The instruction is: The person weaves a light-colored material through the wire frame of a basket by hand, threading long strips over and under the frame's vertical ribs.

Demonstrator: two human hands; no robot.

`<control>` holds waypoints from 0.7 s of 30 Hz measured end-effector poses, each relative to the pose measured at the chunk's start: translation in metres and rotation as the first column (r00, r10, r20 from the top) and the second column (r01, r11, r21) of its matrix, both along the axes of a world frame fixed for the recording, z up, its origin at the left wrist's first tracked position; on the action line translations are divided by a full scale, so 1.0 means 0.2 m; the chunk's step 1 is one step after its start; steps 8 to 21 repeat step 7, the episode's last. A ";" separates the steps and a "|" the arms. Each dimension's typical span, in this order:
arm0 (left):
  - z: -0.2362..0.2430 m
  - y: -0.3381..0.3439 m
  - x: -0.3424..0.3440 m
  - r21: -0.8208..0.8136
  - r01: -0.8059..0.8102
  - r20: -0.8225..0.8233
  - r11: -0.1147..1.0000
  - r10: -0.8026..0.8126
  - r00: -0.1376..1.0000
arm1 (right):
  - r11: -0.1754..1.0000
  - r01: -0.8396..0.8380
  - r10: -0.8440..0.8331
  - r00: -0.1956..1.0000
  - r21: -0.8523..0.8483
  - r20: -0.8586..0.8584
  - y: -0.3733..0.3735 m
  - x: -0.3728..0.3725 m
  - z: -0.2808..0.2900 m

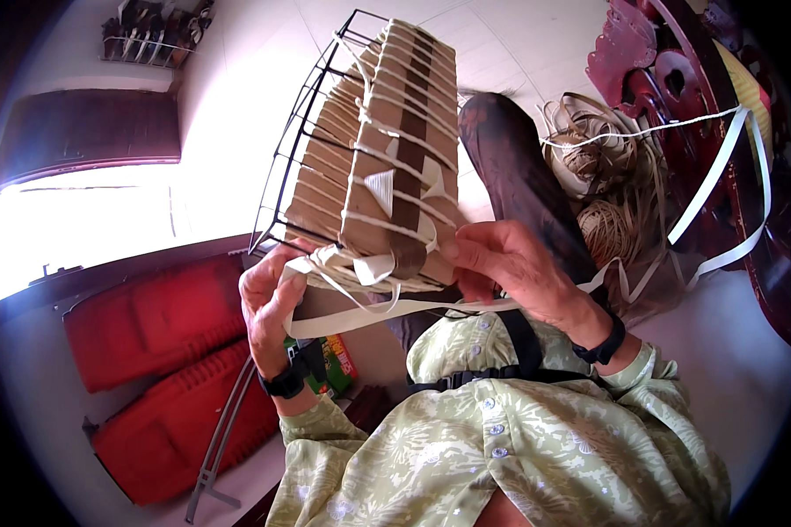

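Note:
Above my lap tilts a cardboard box [371,189] set against a black wire frame [301,145], with cream cord wound round it in many rows. Brown tape [409,180] runs down its face. My left hand [268,294] is closed at the near left corner, pinching a flat cream strap [369,318] that loops below the box. My right hand [523,268] is at the near right corner, thumb and fingers pressed together against the edge. What they pinch is hidden. Short white strap ends poke out between the cords.
Balls and coils of cream cord [606,224] lie to the right beside my leg. Dark red carved wooden furniture [721,132] stands at the right, with the strap [721,180] draped over it. Red cases [167,351] and a grey metal stand [215,465] are at the left.

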State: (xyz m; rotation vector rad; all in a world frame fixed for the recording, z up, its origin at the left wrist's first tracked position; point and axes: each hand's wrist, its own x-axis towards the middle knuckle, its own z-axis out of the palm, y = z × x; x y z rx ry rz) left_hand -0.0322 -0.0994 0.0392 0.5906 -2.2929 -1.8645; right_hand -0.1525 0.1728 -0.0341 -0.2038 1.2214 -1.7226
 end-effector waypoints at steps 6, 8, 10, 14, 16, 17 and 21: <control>-0.07 0.01 0.03 0.053 -0.080 -0.105 0.995 0.085 0.991 | 0.935 0.353 -0.276 0.790 0.037 -0.548 -0.02 -0.24 0.00; -0.08 0.01 0.02 0.054 -0.079 -0.106 0.995 0.084 0.991 | 0.939 0.343 -0.292 0.776 -0.015 -0.559 -0.04 -0.29 -0.01; -0.08 0.01 0.02 0.054 -0.079 -0.106 0.995 0.084 0.991 | 0.939 0.343 -0.292 0.776 -0.015 -0.559 -0.04 -0.29 -0.01; -0.08 0.01 0.02 0.054 -0.079 -0.106 0.995 0.084 0.991 | 0.939 0.343 -0.292 0.776 -0.015 -0.559 -0.04 -0.29 -0.01; -0.08 0.01 0.02 0.054 -0.079 -0.106 0.995 0.084 0.991 | 0.939 0.343 -0.292 0.776 -0.015 -0.559 -0.04 -0.29 -0.01; -0.08 0.01 0.02 0.054 -0.079 -0.106 0.995 0.084 0.991 | 0.939 0.343 -0.292 0.776 -0.015 -0.559 -0.04 -0.29 -0.01; -0.08 0.01 0.02 0.054 -0.079 -0.106 0.995 0.084 0.991 | 0.939 0.343 -0.292 0.776 -0.015 -0.559 -0.04 -0.29 -0.01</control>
